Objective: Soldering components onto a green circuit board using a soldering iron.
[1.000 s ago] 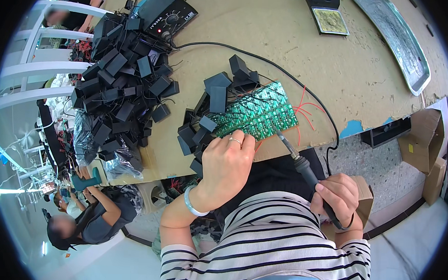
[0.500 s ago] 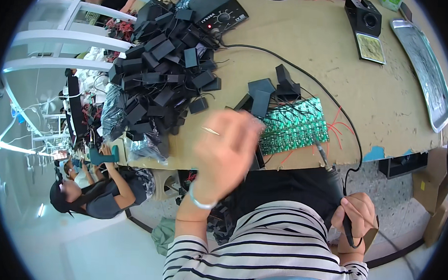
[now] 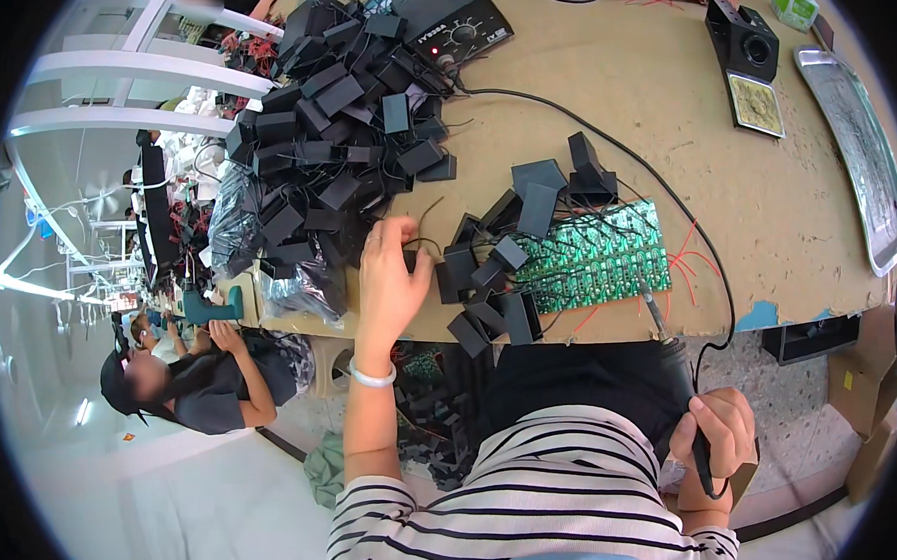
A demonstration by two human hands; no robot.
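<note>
My left hand (image 3: pixel 391 277) is at the right edge of the big heap of black plastic boxes (image 3: pixel 331 95). Its thumb and fingers close round a small black box, mostly hidden by the hand, with a thin dark wire (image 3: pixel 429 219) showing beside it. My right hand (image 3: pixel 719 432) grips a soldering iron (image 3: pixel 675 365) like a pen, its tip pointing up at the near right corner of a green circuit board panel (image 3: pixel 610 252). Dark wires run from the panel to several black boxes (image 3: pixel 537 209) along its left and far sides; red wires (image 3: pixel 685 260) stick out at its right.
A soldering station (image 3: pixel 459 30) with a lit red lamp stands behind the heap, its cable curving right across the table. At the far right are an iron stand (image 3: pixel 744 43) with a yellowish pad and a metal tray (image 3: pixel 854 158). Another person (image 3: pixel 204 379) sits at the left.
My left hand has moved left from the boxes beside the panel to the heap's edge, uncovering those boxes. My right hand still holds the soldering iron in nearly the same place.
</note>
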